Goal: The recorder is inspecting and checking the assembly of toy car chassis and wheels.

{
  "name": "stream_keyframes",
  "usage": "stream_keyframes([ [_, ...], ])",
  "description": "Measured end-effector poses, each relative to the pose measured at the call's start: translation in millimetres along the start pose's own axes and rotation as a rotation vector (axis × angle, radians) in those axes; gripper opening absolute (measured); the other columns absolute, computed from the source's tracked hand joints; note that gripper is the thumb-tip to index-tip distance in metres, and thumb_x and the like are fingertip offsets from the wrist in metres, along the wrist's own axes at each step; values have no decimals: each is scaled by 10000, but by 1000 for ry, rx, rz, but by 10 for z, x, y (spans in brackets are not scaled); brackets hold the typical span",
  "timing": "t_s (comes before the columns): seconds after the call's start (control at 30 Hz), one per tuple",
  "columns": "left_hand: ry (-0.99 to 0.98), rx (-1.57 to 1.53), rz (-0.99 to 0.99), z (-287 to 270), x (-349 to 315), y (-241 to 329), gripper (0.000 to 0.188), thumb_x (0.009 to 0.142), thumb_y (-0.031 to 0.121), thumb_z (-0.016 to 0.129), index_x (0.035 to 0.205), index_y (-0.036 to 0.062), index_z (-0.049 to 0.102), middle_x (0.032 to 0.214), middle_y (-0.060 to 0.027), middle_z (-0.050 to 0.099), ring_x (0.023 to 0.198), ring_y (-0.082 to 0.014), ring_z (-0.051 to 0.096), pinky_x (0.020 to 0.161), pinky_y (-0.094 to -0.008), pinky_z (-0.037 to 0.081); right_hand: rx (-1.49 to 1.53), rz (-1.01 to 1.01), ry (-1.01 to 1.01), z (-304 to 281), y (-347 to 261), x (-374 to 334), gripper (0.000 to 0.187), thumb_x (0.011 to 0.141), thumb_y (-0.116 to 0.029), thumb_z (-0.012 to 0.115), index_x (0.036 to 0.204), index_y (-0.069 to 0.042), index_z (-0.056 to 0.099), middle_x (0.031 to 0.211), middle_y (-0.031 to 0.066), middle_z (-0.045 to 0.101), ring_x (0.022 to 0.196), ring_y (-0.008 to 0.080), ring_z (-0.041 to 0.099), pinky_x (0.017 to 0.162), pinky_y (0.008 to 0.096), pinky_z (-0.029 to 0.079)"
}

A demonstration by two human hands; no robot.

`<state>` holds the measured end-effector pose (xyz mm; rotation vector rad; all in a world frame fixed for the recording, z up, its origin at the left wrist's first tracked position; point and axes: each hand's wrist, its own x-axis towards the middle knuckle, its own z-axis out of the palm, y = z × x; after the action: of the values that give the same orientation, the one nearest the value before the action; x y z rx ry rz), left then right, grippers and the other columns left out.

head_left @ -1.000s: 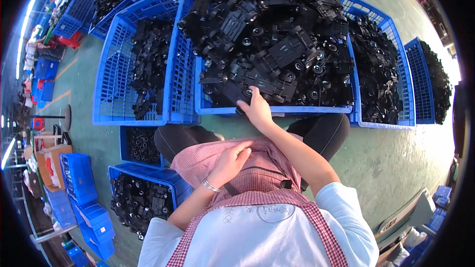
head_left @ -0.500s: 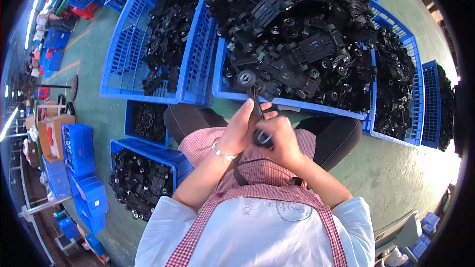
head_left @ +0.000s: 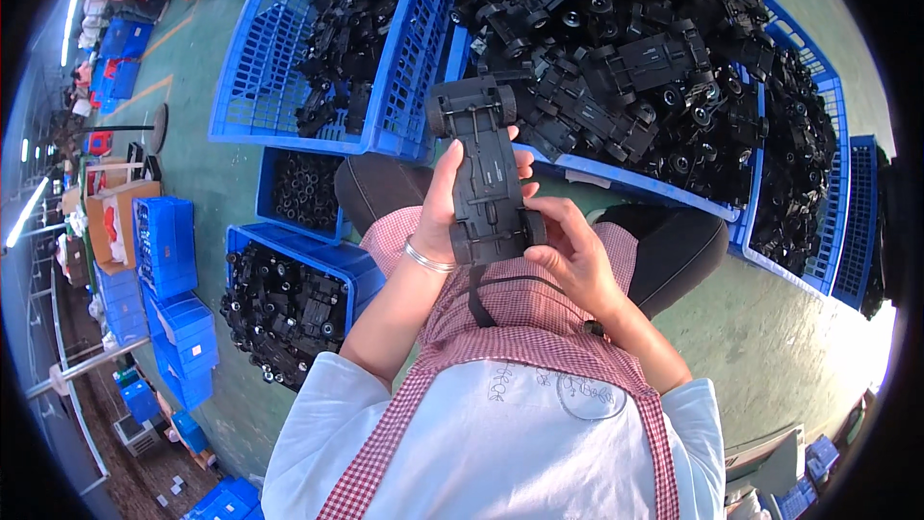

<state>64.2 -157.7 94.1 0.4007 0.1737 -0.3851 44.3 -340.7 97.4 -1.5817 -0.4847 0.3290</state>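
Note:
A black toy car chassis lies in front of my lap, its flat underside with two thin axles facing up. My left hand grips it from the left side, thumb along the edge and fingertips showing past the right edge. At its near right corner, my right hand has thumb and fingers around a black wheel. Beyond the chassis stands a large blue crate heaped with similar black chassis.
A blue crate partly filled with chassis stands to the left. Below it are a small bin of black rings and another blue bin of wheeled chassis. More filled crates stand at right. Stacked blue boxes line the far left.
The chassis has turned from edge-on to underside up. My right hand has shifted from over the near wheel to the chassis's right side, and the view has moved slightly.

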Motion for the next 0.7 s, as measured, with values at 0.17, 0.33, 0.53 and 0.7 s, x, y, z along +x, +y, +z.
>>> stream_keyframes([
  [0.17,-65,-162,-63,-90,39,-28,625,925,487,322,1337,18,321,1093,-159,558,935,-264,573,842,-404,486,-122,0,21,79,-201,-6,475,782,-181,671,1168,4,464,1024,131,481,901,257,541,795,325,461],
  [0.33,-53,-162,-77,-87,-14,-21,615,925,482,323,1336,25,326,1083,-156,563,917,-249,575,832,-384,489,-58,-60,-9,61,-128,-16,428,812,-164,647,1152,23,465,988,116,510,868,215,548,766,302,465],
  [0.53,90,296,-143,134,-183,-45,583,921,473,369,1306,36,379,1047,-129,572,882,-208,600,788,-318,499,211,54,345,-132,-35,231,358,910,-130,513,1235,-5,427,1096,104,539,963,139,531,831,256,448],
  [0.7,27,431,-227,160,-262,-93,617,887,530,414,1201,-1,450,1011,-130,577,860,-183,601,740,-286,509,194,117,240,-141,-86,359,446,827,57,540,1251,-10,418,1215,91,426,1035,151,505,894,261,426],
])
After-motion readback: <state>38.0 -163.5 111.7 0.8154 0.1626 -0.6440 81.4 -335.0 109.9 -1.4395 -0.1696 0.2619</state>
